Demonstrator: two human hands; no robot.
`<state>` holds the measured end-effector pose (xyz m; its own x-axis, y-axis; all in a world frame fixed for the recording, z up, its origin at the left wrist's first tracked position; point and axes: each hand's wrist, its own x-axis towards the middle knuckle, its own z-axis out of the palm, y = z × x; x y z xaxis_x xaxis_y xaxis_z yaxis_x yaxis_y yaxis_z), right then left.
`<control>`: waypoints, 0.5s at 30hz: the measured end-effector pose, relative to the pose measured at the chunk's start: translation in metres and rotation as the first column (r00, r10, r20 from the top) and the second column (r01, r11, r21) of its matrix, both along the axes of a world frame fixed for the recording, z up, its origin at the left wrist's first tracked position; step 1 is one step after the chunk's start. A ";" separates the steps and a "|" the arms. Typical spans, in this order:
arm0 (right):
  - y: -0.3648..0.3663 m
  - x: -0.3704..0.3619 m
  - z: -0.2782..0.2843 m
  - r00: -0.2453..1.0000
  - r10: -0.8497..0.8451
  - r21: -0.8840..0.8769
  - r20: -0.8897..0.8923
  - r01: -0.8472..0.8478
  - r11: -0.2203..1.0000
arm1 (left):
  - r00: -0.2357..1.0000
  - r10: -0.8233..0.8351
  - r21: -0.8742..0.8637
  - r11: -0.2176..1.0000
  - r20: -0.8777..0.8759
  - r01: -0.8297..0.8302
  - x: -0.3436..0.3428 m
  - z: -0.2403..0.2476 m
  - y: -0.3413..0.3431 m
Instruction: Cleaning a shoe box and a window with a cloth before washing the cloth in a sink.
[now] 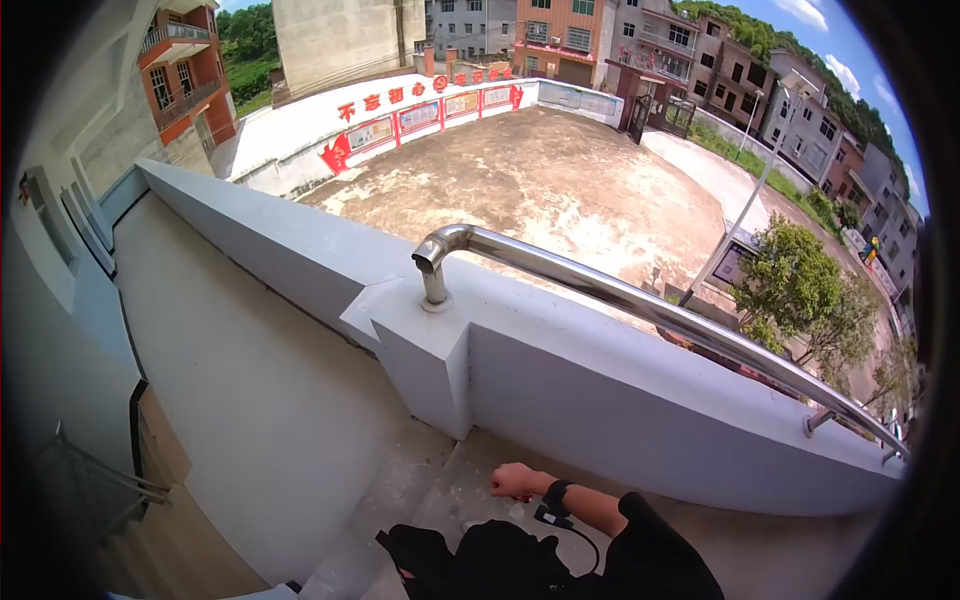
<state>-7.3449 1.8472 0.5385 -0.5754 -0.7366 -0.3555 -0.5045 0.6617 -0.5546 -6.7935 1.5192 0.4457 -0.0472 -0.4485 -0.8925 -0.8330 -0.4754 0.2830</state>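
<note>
My right hand [512, 480] is closed, held out over the concrete steps [450, 500] near the lower edge. Something small and dark shows under its fingers, too little of it to name. Around that wrist is a black band [556, 494], and a small black device [550, 516] with a cable hangs beside the forearm. The hand touches neither the wall nor the rail. My left hand does not show; only a small patch of skin appears beside my black clothing [500, 560].
A grey parapet [640, 400] with a steel handrail [600, 285] runs along the right. A pale corridor floor [230, 360] stretches away on the left, beside stairs [160, 520] with a railing. Beyond the parapet lie a courtyard [520, 180], a tree [790, 275] and buildings.
</note>
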 end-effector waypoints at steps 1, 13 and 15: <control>-0.027 -0.014 -0.004 0.998 -0.059 0.006 -0.003 0.060 0.998 | 0.999 -0.036 0.002 0.999 -0.001 0.036 -0.021 -0.001 -0.043; -0.275 -0.121 -0.181 0.875 -0.483 0.319 -0.016 0.462 0.827 | 0.940 -0.340 -0.177 0.927 -0.026 0.330 -0.243 -0.102 -0.520; -0.331 -0.137 -0.180 0.916 -0.399 0.349 -0.033 0.385 0.855 | 0.873 -0.483 -0.292 0.847 -0.070 0.445 -0.291 -0.117 -0.613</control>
<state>-7.4815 1.5163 0.3588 -0.7710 -0.2819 -0.5710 -0.1461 0.9511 -0.2722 -7.0843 0.9061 0.3288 -0.4194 -0.5562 -0.7174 -0.8822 0.0633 0.4666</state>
